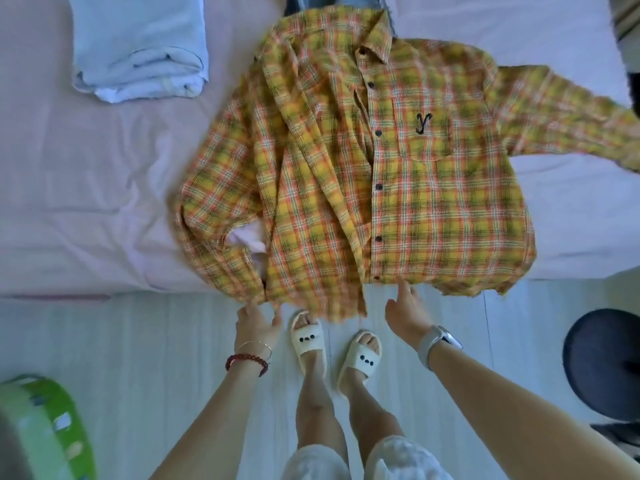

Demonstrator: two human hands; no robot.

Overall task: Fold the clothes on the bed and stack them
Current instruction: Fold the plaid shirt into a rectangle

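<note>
A yellow and orange plaid shirt (398, 174) lies front up on the pale pink bed (86, 202), its hem hanging over the near edge. Its left sleeve lies folded over the body; the right sleeve stretches out to the right. My left hand (256, 323) pinches the hem at the lower left corner. My right hand (407, 313) reaches up to the hem near the button placket, fingertips touching the cloth with the fingers fairly straight. A folded light blue garment (138, 46) lies at the bed's far left.
A blue denim piece (346, 1) peeks out beyond the shirt's collar. A green basket (45, 427) stands on the floor at lower left. A dark round stool (606, 362) is at the right. My feet in white slippers stand at the bed's edge.
</note>
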